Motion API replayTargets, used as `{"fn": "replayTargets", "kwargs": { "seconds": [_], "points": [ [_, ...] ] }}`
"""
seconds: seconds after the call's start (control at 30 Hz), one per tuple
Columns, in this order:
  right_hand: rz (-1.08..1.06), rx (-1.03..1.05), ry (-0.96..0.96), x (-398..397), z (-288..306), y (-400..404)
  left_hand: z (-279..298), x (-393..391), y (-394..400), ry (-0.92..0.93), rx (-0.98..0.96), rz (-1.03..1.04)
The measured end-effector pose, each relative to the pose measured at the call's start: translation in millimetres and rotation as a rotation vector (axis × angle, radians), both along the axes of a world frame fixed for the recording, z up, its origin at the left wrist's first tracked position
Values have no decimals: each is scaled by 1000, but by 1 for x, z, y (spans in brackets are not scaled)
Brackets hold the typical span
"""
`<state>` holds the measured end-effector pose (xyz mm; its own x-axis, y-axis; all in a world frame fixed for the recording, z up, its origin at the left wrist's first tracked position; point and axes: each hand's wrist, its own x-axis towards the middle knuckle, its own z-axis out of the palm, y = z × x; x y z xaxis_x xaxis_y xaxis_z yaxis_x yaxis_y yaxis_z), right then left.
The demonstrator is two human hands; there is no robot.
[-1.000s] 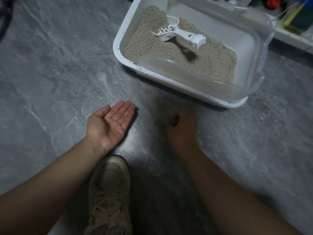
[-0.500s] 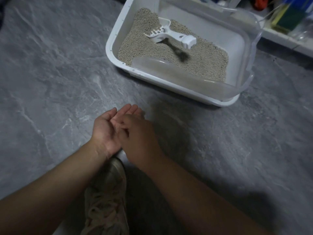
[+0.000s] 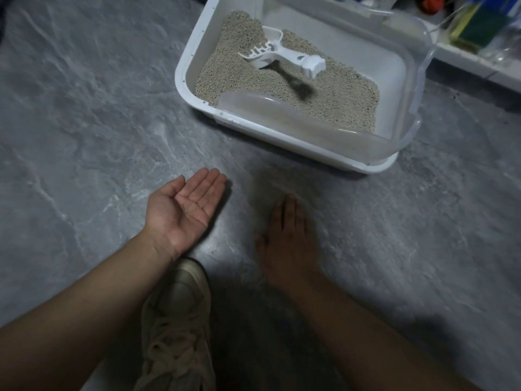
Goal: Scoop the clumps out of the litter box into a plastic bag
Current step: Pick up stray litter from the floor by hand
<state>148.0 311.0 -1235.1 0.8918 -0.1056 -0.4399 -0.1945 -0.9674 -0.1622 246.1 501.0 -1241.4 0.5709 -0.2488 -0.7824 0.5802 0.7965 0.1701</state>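
Observation:
A white litter box (image 3: 186,69) with a clear raised rim stands on the grey floor at the upper right, filled with beige litter (image 3: 338,94). A white slotted scoop (image 3: 282,56) lies on the litter, its handle pointing right. No plastic bag is in view. My left hand (image 3: 189,210) lies palm up just above the floor, fingers straight, with a few small grains in the palm. My right hand (image 3: 290,238) is flat, palm down on the floor to the right of it, fingers straight and holding nothing. Both hands are well in front of the box.
My beige laced shoe (image 3: 180,320) stands on the floor between my forearms. A low white ledge (image 3: 479,66) with a green and yellow sponge and clear items runs along the upper right. Scattered litter grains dot the grey marbled floor (image 3: 84,136) near the box.
My right hand was over my left palm half a second ago; it has now moved right and lies flat on the floor. My left hand stays palm up.

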Motion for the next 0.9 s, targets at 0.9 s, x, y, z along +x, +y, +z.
{"fn": "replayTargets", "kwargs": {
  "seconds": [0.9],
  "points": [
    [183, -36, 2, 20, -5, 17, 8, 3, 2, -9, 14, -10]
  ]
}}
